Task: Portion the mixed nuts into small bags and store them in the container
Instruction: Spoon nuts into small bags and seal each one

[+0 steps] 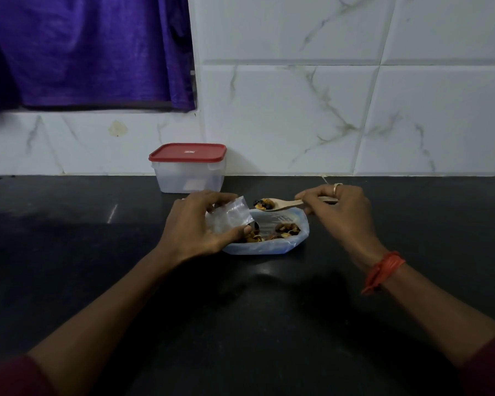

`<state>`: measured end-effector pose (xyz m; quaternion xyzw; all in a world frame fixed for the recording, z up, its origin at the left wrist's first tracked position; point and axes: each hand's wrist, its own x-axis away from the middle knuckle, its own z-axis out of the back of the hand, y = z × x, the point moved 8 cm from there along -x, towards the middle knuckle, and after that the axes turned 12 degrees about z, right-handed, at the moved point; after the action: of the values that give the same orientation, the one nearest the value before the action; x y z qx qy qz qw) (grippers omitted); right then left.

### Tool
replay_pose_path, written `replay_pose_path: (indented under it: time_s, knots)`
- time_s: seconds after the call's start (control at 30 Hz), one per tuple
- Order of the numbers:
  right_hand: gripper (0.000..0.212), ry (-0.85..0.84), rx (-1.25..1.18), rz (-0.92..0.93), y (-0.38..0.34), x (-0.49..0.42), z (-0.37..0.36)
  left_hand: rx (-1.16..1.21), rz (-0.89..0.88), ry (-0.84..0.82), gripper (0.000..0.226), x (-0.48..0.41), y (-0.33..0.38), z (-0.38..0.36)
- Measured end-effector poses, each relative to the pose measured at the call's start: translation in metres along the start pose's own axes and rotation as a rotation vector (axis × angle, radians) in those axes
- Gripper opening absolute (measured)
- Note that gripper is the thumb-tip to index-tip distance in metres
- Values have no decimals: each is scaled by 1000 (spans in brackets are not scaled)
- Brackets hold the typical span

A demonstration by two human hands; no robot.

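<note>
1. White marble-veined tiled wall [326, 95]: standing behind the desk across the whole view.
2. Black glossy stone desk [69, 267]: carrying every item below.
3. Purple fabric cloth [83, 52]: hanging over the wall at upper left.
4. Clear rectangular plastic container [187, 178]: sitting at the back of the desk against the wall, with its red plastic lid [187, 152] lying closed on top. It is standing just behind the left hand and apart from it.
5. Pale blue translucent plastic packet [269, 248]: lying open on the desk between the two hands and holding the brown and dark mixed nuts [287, 229].
6. Left hand [192, 227]: hovering over the packet's left end, its fingers [240, 231] pinching the small bag.
7. Right hand [343, 212]: raised at the packet's far right, its fingers [306, 197] curling round the spoon handle.
8. Small clear plastic bag [230, 215]: being held tilted above the packet, its upper corner pointing toward the spoon.
9. Pale wooden spoon [280, 205]: being held level above the packet's far edge, its bowl carrying a heap of nuts just right of the small bag.
10. Orange-red thread band [382, 271]: wrapping the right wrist.
11. Pale metal ring [337, 186]: sitting on a right-hand finger.
</note>
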<state>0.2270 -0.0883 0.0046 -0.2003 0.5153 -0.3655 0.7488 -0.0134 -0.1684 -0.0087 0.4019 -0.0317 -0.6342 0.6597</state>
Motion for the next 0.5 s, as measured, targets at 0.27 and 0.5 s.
replay_pose_path:
  time_s: [0.27,0.5]
  knots:
    - [9,-79,-24,299,-33,13,-21,2,-89,31,67,4,15,-3]
    - [19,22,384,957,-71,31,-18,21,-64,39,70,2,8,0]
